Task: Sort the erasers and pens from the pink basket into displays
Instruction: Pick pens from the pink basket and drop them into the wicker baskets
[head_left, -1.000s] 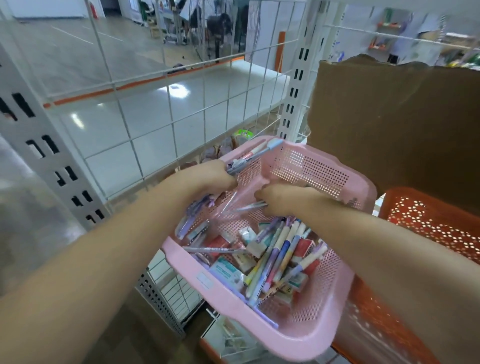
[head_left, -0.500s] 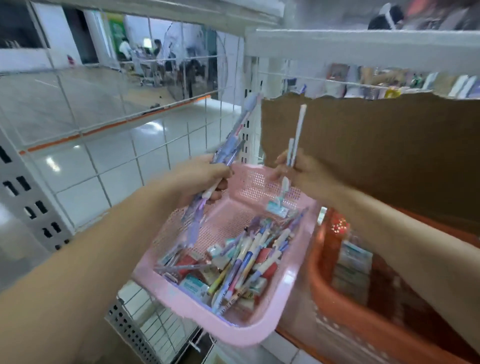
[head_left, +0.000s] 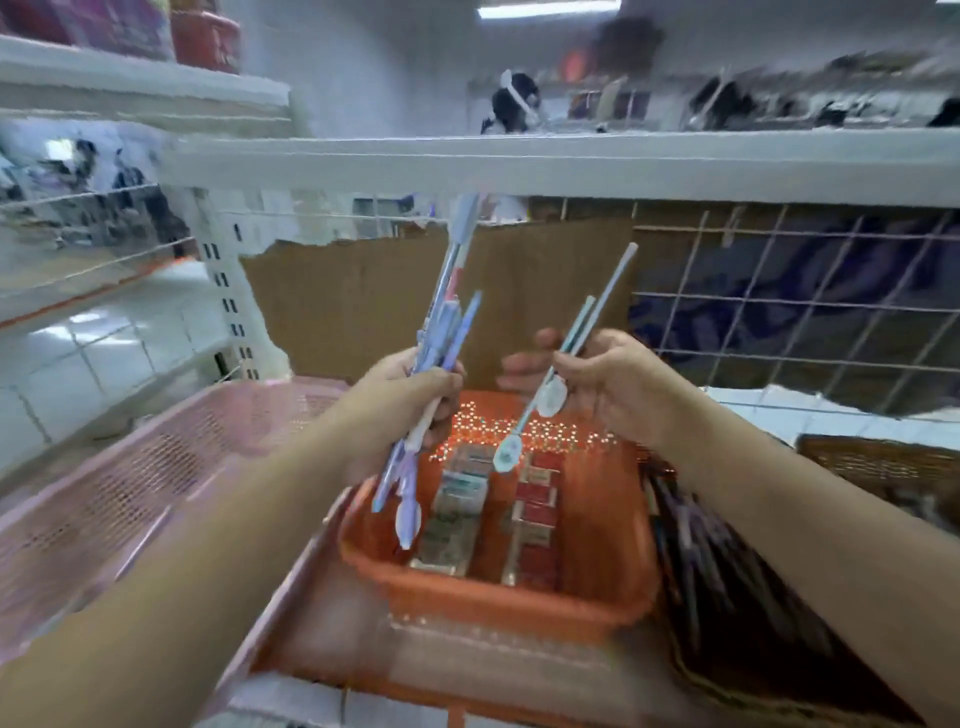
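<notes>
the left hand (head_left: 410, 389) is closed round a bundle of blue and lilac pens (head_left: 445, 325), fingers curled about the middle of the barrels. the bundle stands nearly upright, leaning a little to the right. its longest pen reaches up past the torn top edge of a brown cardboard sheet (head_left: 363, 301), and its lower ends hang over the near left corner of an orange basket (head_left: 493, 603). the right hand (head_left: 602, 384) pinches two slim pale pens (head_left: 597, 306) between thumb and fingers. they slant up to the right, and each carries a round white charm (head_left: 551, 397) at its lower end, one just below the hand and one further down over the orange basket. the two hands are near each other, apart, both raised above the orange basket.

inside the orange basket lie erasers in two rows, green-and-white packs (head_left: 457, 501) on the left and red packs (head_left: 535, 512) on the right. the pink basket (head_left: 156, 467) sits just beside the orange one on its left, its perforated wall facing the camera; what it holds cannot be seen from here. to the right of the orange basket is a dark container of long dark pens (head_left: 727, 566), blurred, and beyond it a woven basket (head_left: 883, 467). a white shelf (head_left: 519, 161) runs across above, and a white wire grid (head_left: 779, 312) stands behind the right hand.
</notes>
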